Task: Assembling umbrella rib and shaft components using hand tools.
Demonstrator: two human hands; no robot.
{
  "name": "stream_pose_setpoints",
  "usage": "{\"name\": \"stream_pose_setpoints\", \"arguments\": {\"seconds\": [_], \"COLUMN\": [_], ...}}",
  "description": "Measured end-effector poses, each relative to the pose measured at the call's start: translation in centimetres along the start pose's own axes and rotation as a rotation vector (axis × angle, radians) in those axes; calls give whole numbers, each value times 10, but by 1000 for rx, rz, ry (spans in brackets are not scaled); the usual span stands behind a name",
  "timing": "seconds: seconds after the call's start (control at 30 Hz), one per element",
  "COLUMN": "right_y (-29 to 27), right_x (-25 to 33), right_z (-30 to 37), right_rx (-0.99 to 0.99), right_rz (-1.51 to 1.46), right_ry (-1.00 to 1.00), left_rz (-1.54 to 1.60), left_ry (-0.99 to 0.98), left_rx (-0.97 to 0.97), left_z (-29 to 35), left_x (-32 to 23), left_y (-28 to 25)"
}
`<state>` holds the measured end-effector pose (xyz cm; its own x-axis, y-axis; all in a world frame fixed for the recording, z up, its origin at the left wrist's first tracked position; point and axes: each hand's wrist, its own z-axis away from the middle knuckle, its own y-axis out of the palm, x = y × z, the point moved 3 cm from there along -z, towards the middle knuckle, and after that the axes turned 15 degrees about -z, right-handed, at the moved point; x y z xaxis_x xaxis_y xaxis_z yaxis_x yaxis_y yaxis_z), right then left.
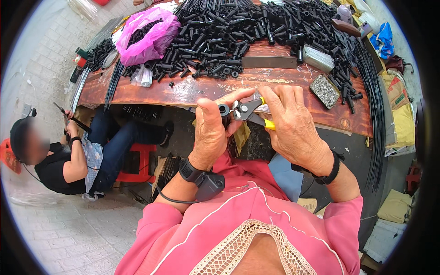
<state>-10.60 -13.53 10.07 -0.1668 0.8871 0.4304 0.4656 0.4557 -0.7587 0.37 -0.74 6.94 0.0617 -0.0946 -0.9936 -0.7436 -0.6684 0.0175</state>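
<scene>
In front of my chest, close to the table's near edge, my left hand (211,130) is closed round a black plastic tube-shaped part (223,109), its hollow end turned up and its lower portion hidden by my fingers. My right hand (298,120) grips black-and-yellow pliers (246,110). Their metal jaws point left and lie right beside the tube. Whether the jaws touch it, or have anything between them, I cannot make out. Thin bundled black rods below my left hand are partly hidden.
Black plastic parts (206,46) are heaped across the wooden table (183,94). A pink bag (151,41) stands left, a tin of small metal pieces (325,90) right, near a clear box (318,58). A flat metal bar (269,62) lies between. Another person (68,156) sits at left.
</scene>
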Motion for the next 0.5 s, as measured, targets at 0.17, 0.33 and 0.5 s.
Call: {"name": "stream_pose_setpoints", "arguments": {"seconds": [0.17,0.33,0.5], "right_y": [1,8,12], "right_x": [-10,-46,-36], "right_z": [-4,-6,1], "right_rx": [-93,933,1062], "right_rz": [137,-997,-1219], "right_ry": [-41,347,532], "left_rz": [-30,1,-42], "left_ry": [18,107,96], "left_rx": [29,141,298], "left_z": [2,7,7], "left_x": [4,-14,-9], "left_y": [-7,0,-9]}}
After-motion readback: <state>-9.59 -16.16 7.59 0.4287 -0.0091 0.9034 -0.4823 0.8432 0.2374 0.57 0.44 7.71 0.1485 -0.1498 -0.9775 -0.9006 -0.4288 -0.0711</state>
